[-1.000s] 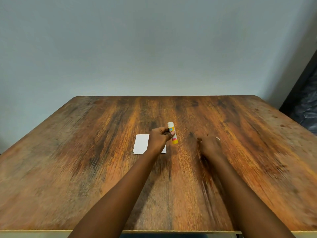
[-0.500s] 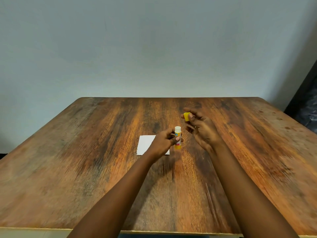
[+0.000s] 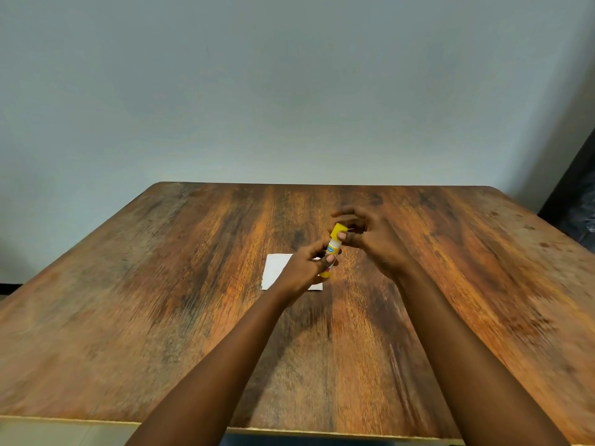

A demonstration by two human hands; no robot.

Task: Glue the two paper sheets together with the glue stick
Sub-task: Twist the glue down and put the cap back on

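Observation:
My left hand (image 3: 306,268) grips the lower body of a yellow and white glue stick (image 3: 332,251), held tilted above the wooden table (image 3: 161,317). My right hand (image 3: 370,239) pinches the yellow cap (image 3: 338,231), which sits on the top of the stick. White paper (image 3: 275,268) lies flat on the table just behind and under my left hand, which covers its right part. I cannot tell whether it is one sheet or two stacked.
A plain pale wall stands behind the table's far edge. A dark object (image 3: 576,204) is at the far right, beyond the table corner. The table's near edge (image 3: 96,421) runs along the bottom of the view.
My right hand rose from the table holding the yellow cap, apart from the stick half a second ago. Now the cap sits on the stick's top, with my right fingers around it.

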